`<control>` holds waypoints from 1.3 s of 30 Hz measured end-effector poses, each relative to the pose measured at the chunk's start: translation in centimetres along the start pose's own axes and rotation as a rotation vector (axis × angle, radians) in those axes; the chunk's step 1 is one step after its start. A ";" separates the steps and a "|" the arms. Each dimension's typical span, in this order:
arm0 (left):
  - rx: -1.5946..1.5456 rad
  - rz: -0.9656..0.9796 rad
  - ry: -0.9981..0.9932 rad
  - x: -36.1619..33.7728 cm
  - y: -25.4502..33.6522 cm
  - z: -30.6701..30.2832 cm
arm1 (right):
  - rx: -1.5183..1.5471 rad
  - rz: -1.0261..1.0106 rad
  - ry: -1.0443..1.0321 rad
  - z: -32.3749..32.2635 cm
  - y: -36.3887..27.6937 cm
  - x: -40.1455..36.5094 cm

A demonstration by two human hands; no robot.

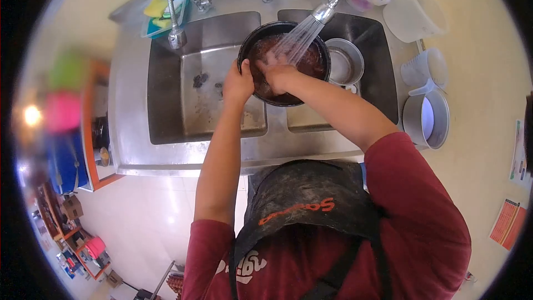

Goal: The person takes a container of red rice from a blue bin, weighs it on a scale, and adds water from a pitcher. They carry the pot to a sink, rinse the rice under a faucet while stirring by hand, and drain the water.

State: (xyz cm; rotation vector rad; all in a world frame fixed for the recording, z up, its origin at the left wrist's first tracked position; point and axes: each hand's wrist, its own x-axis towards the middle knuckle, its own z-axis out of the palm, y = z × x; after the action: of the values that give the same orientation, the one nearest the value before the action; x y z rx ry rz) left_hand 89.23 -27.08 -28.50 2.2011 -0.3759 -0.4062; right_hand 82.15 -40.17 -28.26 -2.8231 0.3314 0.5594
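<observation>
A round dark pan with brownish water in it sits over the divider between two sink basins. Water sprays into it from the right faucet head. My left hand grips the pan's left rim, thumb on top and fingers outside. Inside the pan, under the spray, is my right hand; its fingers are partly hidden by water, and whether they hold anything cannot be made out.
The left basin has dark bits on its floor. A metal pot stands in the right basin. Left behind is a tray of sponges beside another faucet. Plastic containers and a metal pot line the right.
</observation>
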 end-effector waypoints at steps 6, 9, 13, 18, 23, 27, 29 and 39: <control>0.053 -0.014 -0.020 0.2 -0.2 -0.2 | -0.250 -0.331 -0.433 -2.4 5.0 3.2; 0.058 -0.053 -0.018 -0.7 1.6 -1.2 | -0.399 -0.456 -0.127 -3.7 6.5 -1.6; 0.003 -0.038 -0.008 -0.3 0.7 -0.4 | -0.523 -0.291 0.226 -0.7 6.9 -2.1; 0.033 -0.045 0.025 0.6 -1.3 0.7 | 0.229 0.209 0.178 3.4 6.1 5.6; 0.038 -0.019 -0.021 0.1 0.0 -0.4 | 0.322 0.195 -0.063 -2.5 5.1 3.1; 0.037 -0.018 -0.010 -0.3 0.9 -0.8 | 0.177 0.026 0.079 -2.5 1.4 -0.8; 0.013 -0.016 -0.022 -0.3 1.1 -0.8 | -0.007 -0.034 0.108 -1.0 0.0 -0.9; 0.056 -0.051 -0.019 -0.3 0.8 -0.9 | -0.455 -0.386 -0.503 -4.9 3.0 1.1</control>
State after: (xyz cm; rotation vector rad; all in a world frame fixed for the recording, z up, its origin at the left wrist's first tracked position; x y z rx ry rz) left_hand 89.28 -26.83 -27.27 2.2664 -0.3453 -0.4495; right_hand 84.03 -44.60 -24.95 -2.8842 -0.4804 1.3419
